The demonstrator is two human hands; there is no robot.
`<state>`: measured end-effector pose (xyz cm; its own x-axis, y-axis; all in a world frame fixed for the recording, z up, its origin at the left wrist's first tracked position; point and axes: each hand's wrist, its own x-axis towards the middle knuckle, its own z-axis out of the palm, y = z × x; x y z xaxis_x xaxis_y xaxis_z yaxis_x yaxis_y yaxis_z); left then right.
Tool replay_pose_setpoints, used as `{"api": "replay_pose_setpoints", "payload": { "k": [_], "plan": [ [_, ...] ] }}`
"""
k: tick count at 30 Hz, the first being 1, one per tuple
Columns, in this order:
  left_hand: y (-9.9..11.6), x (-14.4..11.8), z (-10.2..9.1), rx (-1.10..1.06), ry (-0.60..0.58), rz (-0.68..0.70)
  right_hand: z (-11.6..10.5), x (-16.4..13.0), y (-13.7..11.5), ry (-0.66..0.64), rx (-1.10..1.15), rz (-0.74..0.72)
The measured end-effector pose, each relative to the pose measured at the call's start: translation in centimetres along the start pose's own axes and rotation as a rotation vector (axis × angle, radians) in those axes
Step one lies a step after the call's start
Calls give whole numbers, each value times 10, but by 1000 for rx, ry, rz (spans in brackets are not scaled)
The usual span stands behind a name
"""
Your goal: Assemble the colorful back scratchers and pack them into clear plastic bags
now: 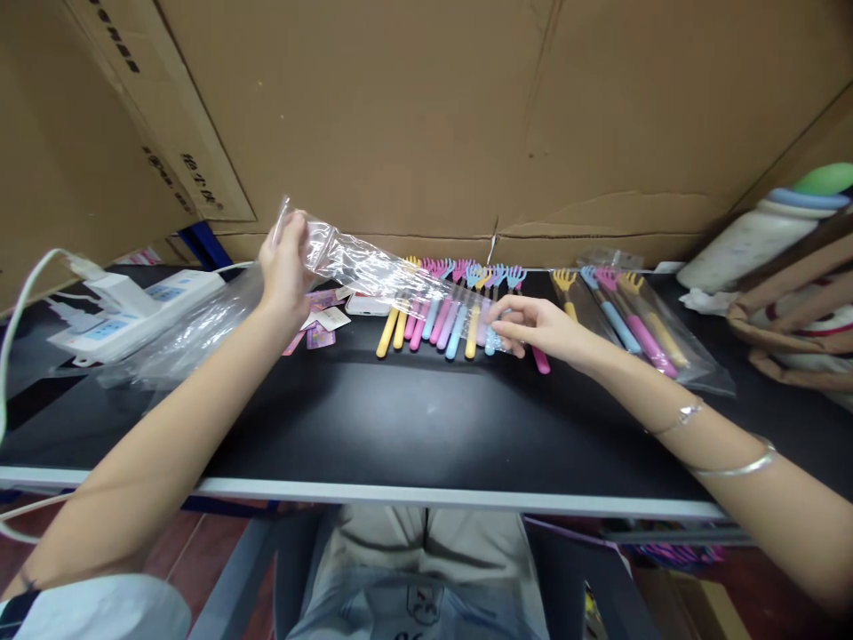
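Observation:
My left hand (285, 267) is raised above the black table (373, 418) and pinches one end of a long clear plastic bag (373, 267). The bag slopes down to the right, over a row of several pastel back scratchers (443, 311) in yellow, pink and blue. My right hand (539, 327) rests on the table at the bag's lower end, fingertips on the bag and on the handles of the rightmost scratchers in the row. A pink handle (541, 360) pokes out from under that hand.
Bagged scratchers (633, 324) lie to the right. A pile of clear bags (193, 333) and a white power strip (133, 311) sit at the left, small cards (323, 327) near the middle. Cardboard walls stand behind; a white bottle (753, 242) and a woven basket (793, 320) are far right.

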<state>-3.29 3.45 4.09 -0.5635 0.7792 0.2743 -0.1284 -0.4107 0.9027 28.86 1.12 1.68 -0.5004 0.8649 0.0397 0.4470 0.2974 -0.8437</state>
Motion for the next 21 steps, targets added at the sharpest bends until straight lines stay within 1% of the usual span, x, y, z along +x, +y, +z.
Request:
{"api": "replay_pose_setpoints", "payload": {
  "k": [4, 7, 9, 11, 13, 15, 17, 18, 20, 21],
  "plan": [
    [-1, 4, -5, 86, 21, 18, -2, 0, 0, 11, 4, 22],
    [-2, 8, -8, 143, 45, 32, -3, 0, 1, -15, 2, 26],
    [-4, 11, -9, 192, 56, 89, -3, 1, 2, -38, -8, 21],
    [-5, 13, -11, 259, 47, 239, -4, 1, 3, -62, -36, 21],
    [-3, 9, -12, 376, 28, 456, -5, 0, 3, -92, -68, 17],
    [1, 0, -11, 534, -14, 673, -4, 0, 3, -122, -82, 15],
    [6, -16, -6, 675, -122, 836, -3, 0, 2, -147, -80, 18],
    [7, -24, -3, 701, -184, 910, -2, 0, 2, -156, -78, 18],
    [7, -43, 5, 755, -430, 991, -1, 0, 1, -167, -75, 6],
    [4, -52, 9, 780, -566, 1004, -1, 0, 1, -167, -75, -3]
  ]
}}
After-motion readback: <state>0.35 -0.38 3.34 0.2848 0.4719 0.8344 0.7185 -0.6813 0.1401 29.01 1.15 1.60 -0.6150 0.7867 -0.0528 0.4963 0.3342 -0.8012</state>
